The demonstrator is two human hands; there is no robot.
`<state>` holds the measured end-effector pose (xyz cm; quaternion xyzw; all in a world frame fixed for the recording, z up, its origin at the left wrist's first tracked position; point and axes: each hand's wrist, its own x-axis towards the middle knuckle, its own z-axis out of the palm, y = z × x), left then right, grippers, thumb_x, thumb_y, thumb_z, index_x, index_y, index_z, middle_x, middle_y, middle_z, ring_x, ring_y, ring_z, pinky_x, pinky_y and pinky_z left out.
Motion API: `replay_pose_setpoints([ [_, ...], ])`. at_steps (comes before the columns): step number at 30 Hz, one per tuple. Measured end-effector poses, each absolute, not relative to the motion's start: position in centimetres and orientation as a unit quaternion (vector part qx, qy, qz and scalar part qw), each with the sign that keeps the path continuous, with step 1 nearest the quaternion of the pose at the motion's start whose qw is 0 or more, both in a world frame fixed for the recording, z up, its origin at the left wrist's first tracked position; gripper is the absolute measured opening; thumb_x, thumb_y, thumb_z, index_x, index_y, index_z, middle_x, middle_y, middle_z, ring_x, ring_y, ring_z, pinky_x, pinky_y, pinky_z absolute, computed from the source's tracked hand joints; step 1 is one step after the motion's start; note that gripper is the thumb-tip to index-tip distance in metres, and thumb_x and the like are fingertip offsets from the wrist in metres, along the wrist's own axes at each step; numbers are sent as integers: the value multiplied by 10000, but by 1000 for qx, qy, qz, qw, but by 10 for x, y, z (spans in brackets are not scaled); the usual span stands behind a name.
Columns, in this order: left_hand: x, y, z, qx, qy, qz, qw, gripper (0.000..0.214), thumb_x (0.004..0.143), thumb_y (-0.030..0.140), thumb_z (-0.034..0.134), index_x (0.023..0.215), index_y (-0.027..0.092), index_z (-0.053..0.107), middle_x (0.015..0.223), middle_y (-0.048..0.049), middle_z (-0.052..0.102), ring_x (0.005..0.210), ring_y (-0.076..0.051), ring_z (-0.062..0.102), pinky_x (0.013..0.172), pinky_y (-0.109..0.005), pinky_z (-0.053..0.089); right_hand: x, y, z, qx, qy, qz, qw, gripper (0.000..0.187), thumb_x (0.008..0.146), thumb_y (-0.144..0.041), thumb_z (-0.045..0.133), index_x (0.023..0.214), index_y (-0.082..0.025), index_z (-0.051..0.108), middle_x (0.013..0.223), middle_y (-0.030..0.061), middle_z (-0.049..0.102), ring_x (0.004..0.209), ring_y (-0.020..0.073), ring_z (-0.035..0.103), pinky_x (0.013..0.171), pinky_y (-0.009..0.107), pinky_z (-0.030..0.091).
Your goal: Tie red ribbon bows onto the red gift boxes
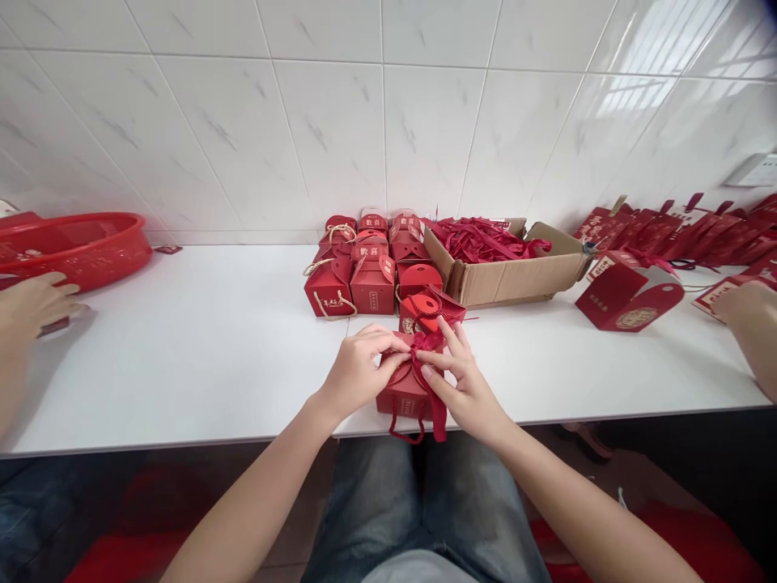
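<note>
A small red gift box (397, 402) stands at the table's front edge right before me, its rope handle hanging over the edge. A dark red ribbon (438, 414) is gathered in a knot on its top, with one tail hanging down the front. My left hand (359, 368) pinches the ribbon at the knot between thumb and fingertips. From the other side my right hand (470, 389) holds the ribbon with thumb and index finger, its other fingers raised and apart. The fingertips partly hide the knot. Just behind stands another red box (425, 306) with a cord.
Several red gift boxes (371, 285) are grouped behind. A cardboard box (515, 279) of ribbons stands beside them. Further right are another red box (628, 295) and a co-worker's hand (749, 312). At left, another person's hand (40, 304) is near a red basin (115, 251).
</note>
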<state>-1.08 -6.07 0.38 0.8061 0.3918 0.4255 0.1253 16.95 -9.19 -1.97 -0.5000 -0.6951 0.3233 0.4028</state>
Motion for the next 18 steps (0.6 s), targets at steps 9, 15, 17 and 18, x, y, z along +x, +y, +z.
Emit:
replay_pose_setpoints([
  [9,-9,-58,3,809,386,430,111,76,791,106,628,779,155,685,770,-42,701,745,-154,658,698,-263,530,166,-98,-28,-484,-756,201,394,374,963,-364,379,1235,-248,609,1567,82,231,1465,335,20,1078,710,7],
  [15,-11,-57,10,831,378,389,126,98,792,92,599,792,175,653,755,-7,685,711,-137,632,687,-256,502,190,-72,-20,-441,-771,66,455,353,881,-187,458,1229,-172,513,1358,150,530,1351,291,393,1070,547,344],
  [17,-11,-56,13,837,377,373,135,99,793,90,585,793,172,641,748,-6,672,691,-131,614,666,-252,492,198,-63,-19,-419,-798,67,428,365,867,-150,465,1229,-172,501,1211,133,636,1161,251,581,955,432,483],
  [18,-11,-55,14,840,375,369,135,100,792,87,578,793,170,636,747,-7,666,684,-129,605,656,-249,487,201,-59,-18,-411,-810,72,412,346,870,-139,462,1211,-180,509,1129,113,676,1051,229,640,891,389,520],
])
